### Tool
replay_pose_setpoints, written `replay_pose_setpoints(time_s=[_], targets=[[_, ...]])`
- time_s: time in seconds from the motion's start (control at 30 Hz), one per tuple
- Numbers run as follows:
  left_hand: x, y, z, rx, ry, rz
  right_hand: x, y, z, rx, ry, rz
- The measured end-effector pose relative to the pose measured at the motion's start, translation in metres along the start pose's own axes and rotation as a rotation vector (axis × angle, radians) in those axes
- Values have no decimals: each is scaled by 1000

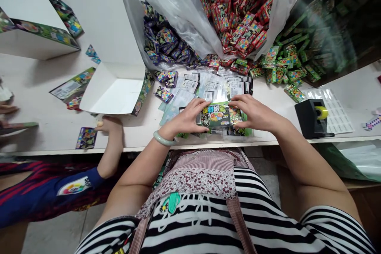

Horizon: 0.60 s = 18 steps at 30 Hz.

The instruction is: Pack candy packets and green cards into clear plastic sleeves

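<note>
Between my two hands is a small green-and-black printed box (218,116) with colourful pictures on it. My left hand (190,118) closes its fingers and thumb on the box's left end. At the right end my right hand (253,114) grips it the same way. Under and behind the box lie clear plastic packets (190,84) with black-and-white barcode labels. A few purple boxes (163,93) rest left of these packets. An open white carton (119,93) with printed sides stands farther left.
Behind are piles of purple boxes (166,43), red boxes (241,27) in a clear bag, and green boxes (293,65). A black tape dispenser (306,118) stands on a label sheet (339,115) at right. Another person's hand (110,127) is at left, beside a purple box (86,138).
</note>
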<state>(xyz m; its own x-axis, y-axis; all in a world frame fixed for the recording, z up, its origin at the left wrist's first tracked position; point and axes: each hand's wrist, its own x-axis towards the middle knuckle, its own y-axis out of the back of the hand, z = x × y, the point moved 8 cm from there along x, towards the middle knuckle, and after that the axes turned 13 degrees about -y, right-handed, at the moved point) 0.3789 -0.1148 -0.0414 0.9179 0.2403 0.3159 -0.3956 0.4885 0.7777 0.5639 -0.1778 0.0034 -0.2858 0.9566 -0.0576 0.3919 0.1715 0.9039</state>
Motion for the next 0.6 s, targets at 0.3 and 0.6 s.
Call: replay_pose_setpoints(time_s=[0.3,0.6], targets=[[-5,2,1,39,80,104,8,-4,3,251,-50,165],[-20,8,-12,136,155,191,19,-25,19,489,-169,180]])
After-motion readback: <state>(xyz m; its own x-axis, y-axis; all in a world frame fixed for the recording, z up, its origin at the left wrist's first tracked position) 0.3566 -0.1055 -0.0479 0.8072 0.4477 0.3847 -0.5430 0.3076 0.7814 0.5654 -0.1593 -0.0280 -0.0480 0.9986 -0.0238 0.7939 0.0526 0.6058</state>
